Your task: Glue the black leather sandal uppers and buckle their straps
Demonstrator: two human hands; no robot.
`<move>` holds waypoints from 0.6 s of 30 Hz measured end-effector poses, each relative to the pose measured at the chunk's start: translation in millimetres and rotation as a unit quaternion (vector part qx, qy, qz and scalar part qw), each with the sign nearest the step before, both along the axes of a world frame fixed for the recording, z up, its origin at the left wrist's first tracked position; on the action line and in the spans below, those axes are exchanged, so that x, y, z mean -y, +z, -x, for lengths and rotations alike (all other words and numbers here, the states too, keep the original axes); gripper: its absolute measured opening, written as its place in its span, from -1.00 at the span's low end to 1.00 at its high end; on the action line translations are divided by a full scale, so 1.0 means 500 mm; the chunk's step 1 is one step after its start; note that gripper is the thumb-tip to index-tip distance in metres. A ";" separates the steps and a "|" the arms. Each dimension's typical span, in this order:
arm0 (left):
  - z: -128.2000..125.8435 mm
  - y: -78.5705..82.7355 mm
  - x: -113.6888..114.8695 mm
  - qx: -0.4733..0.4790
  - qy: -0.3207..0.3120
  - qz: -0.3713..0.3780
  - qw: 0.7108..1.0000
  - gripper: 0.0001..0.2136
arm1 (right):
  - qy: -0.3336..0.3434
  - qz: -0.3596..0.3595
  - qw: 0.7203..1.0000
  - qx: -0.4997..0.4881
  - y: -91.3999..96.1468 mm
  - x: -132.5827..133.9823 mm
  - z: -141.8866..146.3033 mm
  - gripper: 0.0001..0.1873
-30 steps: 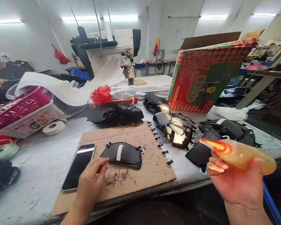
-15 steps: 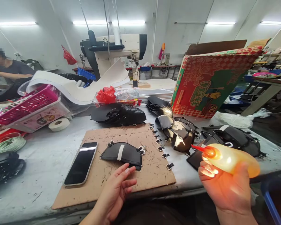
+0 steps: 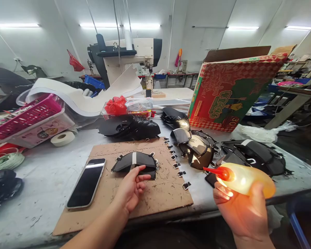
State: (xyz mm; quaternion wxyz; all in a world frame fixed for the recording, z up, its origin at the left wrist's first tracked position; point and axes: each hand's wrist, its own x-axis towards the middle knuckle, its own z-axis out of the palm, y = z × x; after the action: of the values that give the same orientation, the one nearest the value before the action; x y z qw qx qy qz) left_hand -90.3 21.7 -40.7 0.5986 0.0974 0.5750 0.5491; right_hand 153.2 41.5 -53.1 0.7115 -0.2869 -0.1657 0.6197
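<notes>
My right hand (image 3: pixel 241 207) is wrapped round a translucent yellowish squeeze bottle (image 3: pixel 248 180) with a red pointed nozzle that points left. A black curved leather-like piece (image 3: pixel 124 162) with a pale strip across its middle and small buckles at its ends lies on a cardboard sheet (image 3: pixel 166 193). My left hand (image 3: pixel 133 186) is at the near edge of this piece, index finger outstretched over it and the other fingers loosely bent and apart. The thumb is hidden. Whether the fingertips press on the piece I cannot tell. Several small buckled straps (image 3: pixel 176 166) line the cardboard's right edge.
A phone (image 3: pixel 86 183) lies on the cardboard's left side. Stacked black pieces (image 3: pixel 254 155) and a black-and-tan piece (image 3: pixel 199 147) lie to the right, before a red and green carton (image 3: pixel 235 93). Behind stand a sewing machine (image 3: pixel 129 52), a pink basket (image 3: pixel 28 116) and a tape roll (image 3: pixel 63 138).
My left hand has moved forward to the black piece, which now looks slightly shifted and more arched. My right hand has brought the bottle a little left. The person at far left has bent down.
</notes>
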 end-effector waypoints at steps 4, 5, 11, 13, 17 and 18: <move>-0.009 0.005 0.015 -0.011 0.005 -0.019 1.000 -0.87 | 0.010 0.005 1.000 -0.013 -0.003 -0.002 0.001 -0.32; -0.013 0.006 0.021 -0.014 0.005 -0.023 1.000 -0.87 | 0.011 0.004 1.000 -0.017 -0.004 -0.002 0.002 -0.33; -0.030 0.005 0.016 0.000 0.029 -0.078 0.996 -0.70 | 0.027 -0.020 0.999 -0.007 -0.011 -0.003 0.007 -0.35; -0.029 -0.004 -0.004 -0.005 0.052 -0.099 0.994 -0.65 | 0.042 -0.022 0.999 -0.007 -0.013 -0.001 0.010 -0.37; -0.011 -0.014 -0.036 -0.046 0.139 -0.158 0.976 -0.67 | 0.048 -0.015 0.999 -0.011 -0.010 0.004 0.012 -0.38; -0.003 -0.012 -0.037 -0.057 0.173 -0.176 0.967 -0.72 | 0.043 -0.012 0.999 -0.011 -0.008 0.006 0.011 -0.38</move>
State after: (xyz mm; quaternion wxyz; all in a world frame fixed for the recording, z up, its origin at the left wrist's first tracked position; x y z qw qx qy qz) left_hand -88.9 40.1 -46.9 0.4339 0.1316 0.5109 0.7303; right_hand 147.7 38.7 -57.2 0.6893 -0.2645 -0.1776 0.6507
